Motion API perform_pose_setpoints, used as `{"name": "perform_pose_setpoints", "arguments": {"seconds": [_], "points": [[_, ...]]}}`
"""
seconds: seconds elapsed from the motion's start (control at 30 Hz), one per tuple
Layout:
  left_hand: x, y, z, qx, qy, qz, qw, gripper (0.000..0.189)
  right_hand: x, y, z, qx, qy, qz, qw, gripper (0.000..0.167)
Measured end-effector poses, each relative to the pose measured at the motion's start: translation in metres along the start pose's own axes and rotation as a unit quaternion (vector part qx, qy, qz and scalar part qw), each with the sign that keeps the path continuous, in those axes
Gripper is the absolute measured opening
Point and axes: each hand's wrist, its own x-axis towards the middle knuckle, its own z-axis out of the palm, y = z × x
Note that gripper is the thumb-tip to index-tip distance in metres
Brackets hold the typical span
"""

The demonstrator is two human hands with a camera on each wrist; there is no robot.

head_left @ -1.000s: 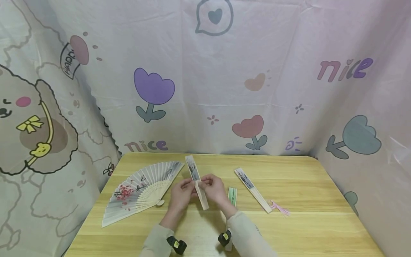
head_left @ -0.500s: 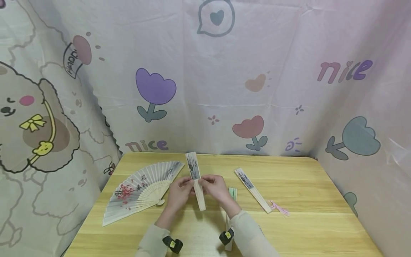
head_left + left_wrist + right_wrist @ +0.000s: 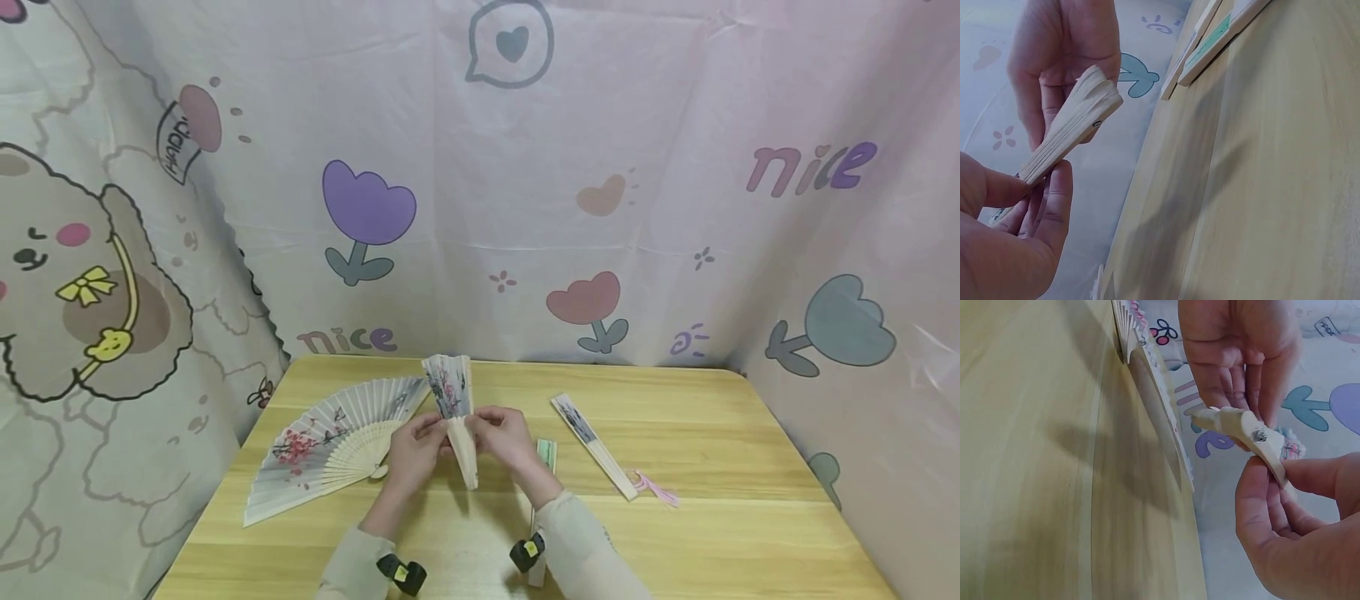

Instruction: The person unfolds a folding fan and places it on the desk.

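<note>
A slightly spread folding fan [image 3: 454, 392] stands nearly upright above the table, its painted leaf at the top and its pale ribs [image 3: 1063, 134] bunched at the bottom. My left hand [image 3: 416, 450] pinches its left side between thumb and fingers. On the other side my right hand [image 3: 506, 437] pinches the outer rib, also with thumb and fingers. The right wrist view shows the fan's metal rivet [image 3: 1259, 434] at the pivot end. To the left lies a fully spread folding fan [image 3: 300, 458] with red blossoms.
A closed folding fan [image 3: 592, 446] with a pink tassel [image 3: 657, 488] lies on the right of the wooden table [image 3: 735, 533]. Another closed fan with a green end [image 3: 547, 452] is partly under my right forearm. A printed curtain [image 3: 480, 167] hangs behind the table.
The held fan has gone from fully closed to slightly spread, its top widening to the left and showing pink blossoms. Both hands stay close together on it.
</note>
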Motion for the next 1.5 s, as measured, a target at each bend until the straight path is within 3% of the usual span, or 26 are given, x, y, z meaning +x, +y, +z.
{"name": "perform_pose_setpoints", "arguments": {"seconds": [0.37,0.87,1.5], "points": [[-0.001,0.000,0.000,-0.052,0.006,-0.012,0.9985,0.038,0.004,0.001,-0.003,0.011,0.024,0.011,0.9996,0.031],[-0.002,0.000,-0.001,-0.138,0.009,-0.015,0.9903,0.039,0.005,-0.002,-0.008,0.046,0.063,0.027,0.9966,0.033],[-0.003,0.001,-0.003,-0.178,0.043,-0.032,0.9825,0.039,0.008,-0.005,-0.011,0.088,0.092,0.041,0.9910,0.027]]}}
